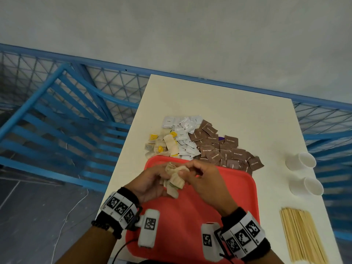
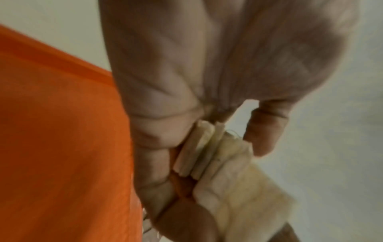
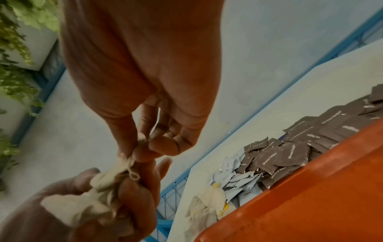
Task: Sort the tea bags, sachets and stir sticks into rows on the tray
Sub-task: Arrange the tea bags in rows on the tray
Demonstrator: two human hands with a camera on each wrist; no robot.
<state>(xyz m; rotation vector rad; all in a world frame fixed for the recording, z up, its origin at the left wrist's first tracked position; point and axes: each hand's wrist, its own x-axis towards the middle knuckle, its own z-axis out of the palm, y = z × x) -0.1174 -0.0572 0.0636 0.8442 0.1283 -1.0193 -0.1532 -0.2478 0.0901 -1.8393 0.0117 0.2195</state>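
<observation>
Above the far end of the red tray both hands work on a bunch of beige tea bags. My left hand grips the bunch, fingers curled round it. My right hand pinches one tea bag of the bunch between thumb and forefinger, with its string showing. On the white table beyond the tray lie loose tea bags, white sachets and brown sugar sachets. A bundle of wooden stir sticks lies at the right.
Two white paper cups lie on their sides near the table's right edge. A blue metal railing runs along the left and behind the table. The table's left edge is close to the tray's left rim.
</observation>
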